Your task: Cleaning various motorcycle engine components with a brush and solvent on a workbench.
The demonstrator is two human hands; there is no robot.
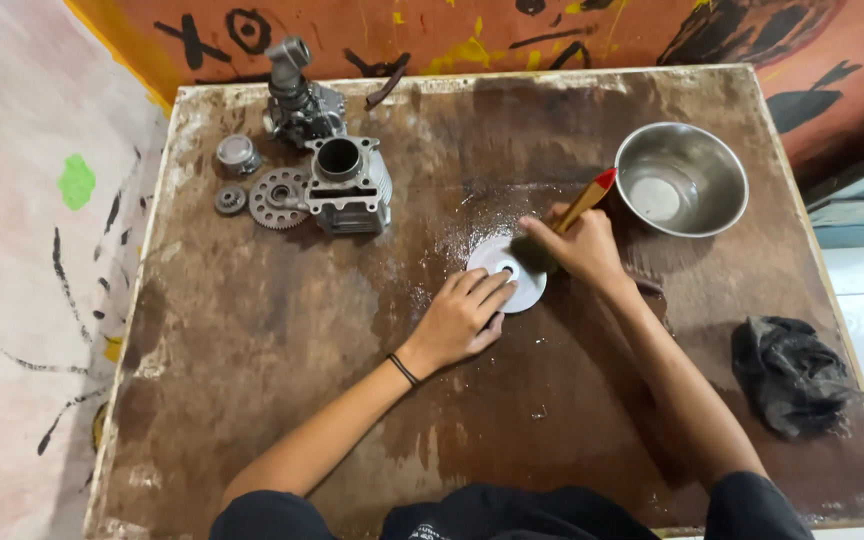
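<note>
- Near the centre of the wet wooden table (252,340), a flat round metal disc (524,292) with a centre hole is lying flat, partly covered by both hands.
- Judging by its look, the disc is stiff, thin and fairly light, and likely slippery from the film of liquid around it; pressing down on the face or pinching the rim appears to be the safest hold.
- Left hand (462,320) is resting at the disc's 7 o'clock, fingers (487,290) nearly straight and spread flat, pinning the disc down rather than gripping it.
- Right hand (582,250) is sitting at the disc's 2 o'clock, fingers clenched around a brush with a yellow, red-tipped handle (586,200); the bristles are touching the disc.
- At 2 o'clock beyond, a steel bowl (682,180) is standing well apart.
- At 10 o'clock, an engine cylinder (347,185) and a toothed gear (278,198) are lying near each other.
- At 4 o'clock, a dark rag (790,375) is lying crumpled.
</note>
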